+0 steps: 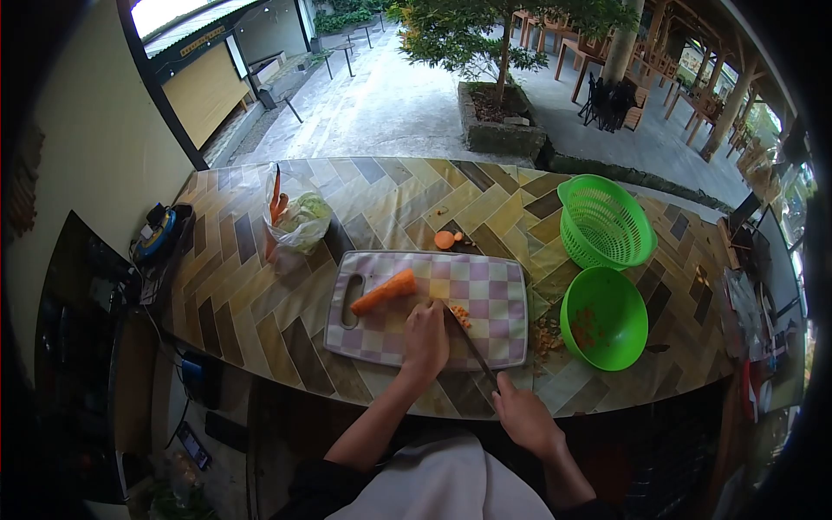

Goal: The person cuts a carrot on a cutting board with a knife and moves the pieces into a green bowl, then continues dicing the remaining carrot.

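My right hand (524, 418) is closed round the handle of a knife (471, 348), whose blade slants up and left over a checkered cutting board (503, 334). Against the blade's far end, my left hand (426, 334) is closed with its fingers bunched and pressed down; what lies under them is hidden. Small diced carrot (461, 315) sits just right of the blade. A thick piece of peeled carrot (384, 292) lies on the board, up and left of my left hand, near the handle slot.
Right of the board stand a green bowl (631, 325) holding orange bits and a green colander (637, 227). Carrot scraps (548, 336) litter the table (251, 303) beside the bowl. A round carrot end (445, 240) and a plastic bag (301, 234) of vegetables lie behind.
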The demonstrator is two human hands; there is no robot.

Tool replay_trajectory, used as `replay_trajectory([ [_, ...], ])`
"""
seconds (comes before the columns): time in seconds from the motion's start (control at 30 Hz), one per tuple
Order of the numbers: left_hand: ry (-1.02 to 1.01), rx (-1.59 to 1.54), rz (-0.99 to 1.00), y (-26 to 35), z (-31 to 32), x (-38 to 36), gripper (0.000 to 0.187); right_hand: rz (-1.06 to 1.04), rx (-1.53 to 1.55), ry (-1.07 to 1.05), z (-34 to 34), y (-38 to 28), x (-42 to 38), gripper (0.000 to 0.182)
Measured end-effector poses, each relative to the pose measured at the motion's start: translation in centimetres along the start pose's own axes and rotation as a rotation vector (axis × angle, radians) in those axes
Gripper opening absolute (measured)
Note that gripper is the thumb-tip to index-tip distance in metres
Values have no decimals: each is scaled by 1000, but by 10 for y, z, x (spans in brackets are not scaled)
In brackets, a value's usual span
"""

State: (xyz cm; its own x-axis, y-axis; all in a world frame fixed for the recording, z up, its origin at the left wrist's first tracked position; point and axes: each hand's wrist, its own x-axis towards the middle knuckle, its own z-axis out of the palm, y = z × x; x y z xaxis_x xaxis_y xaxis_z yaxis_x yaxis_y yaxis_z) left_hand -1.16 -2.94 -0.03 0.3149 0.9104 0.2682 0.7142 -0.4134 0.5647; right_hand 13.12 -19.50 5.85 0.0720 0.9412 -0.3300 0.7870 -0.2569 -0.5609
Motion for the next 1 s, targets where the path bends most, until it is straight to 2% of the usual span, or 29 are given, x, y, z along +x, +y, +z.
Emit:
replay_trajectory([
  [0.17, 40, 54, -30, 13, -15, -1, 20, -4, -32, 12, -1, -6, 9, 23],
  [0.3, 65, -48, -19, -4, -6, 1, 15, 29, -55, -20, -5, -5, -5, 26],
  [0.47, 56, -203, -19, -11, -5, 1, 14, -4, 152, -11, -17, 11, -13, 25],
  [0.6, 70, -194, 22, -17, 0, -1, 17, 10, 289, 35, -16, 5, -10, 24],
  [0.87, 164, -176, 61, -11, 0, -9, 23, -6, 253, 58, -2, 2, -4, 25],
  [1.0, 137, -168, 85, -12, -3, -9, 24, -15, 248, 59, 2, 5, -3, 24],
])
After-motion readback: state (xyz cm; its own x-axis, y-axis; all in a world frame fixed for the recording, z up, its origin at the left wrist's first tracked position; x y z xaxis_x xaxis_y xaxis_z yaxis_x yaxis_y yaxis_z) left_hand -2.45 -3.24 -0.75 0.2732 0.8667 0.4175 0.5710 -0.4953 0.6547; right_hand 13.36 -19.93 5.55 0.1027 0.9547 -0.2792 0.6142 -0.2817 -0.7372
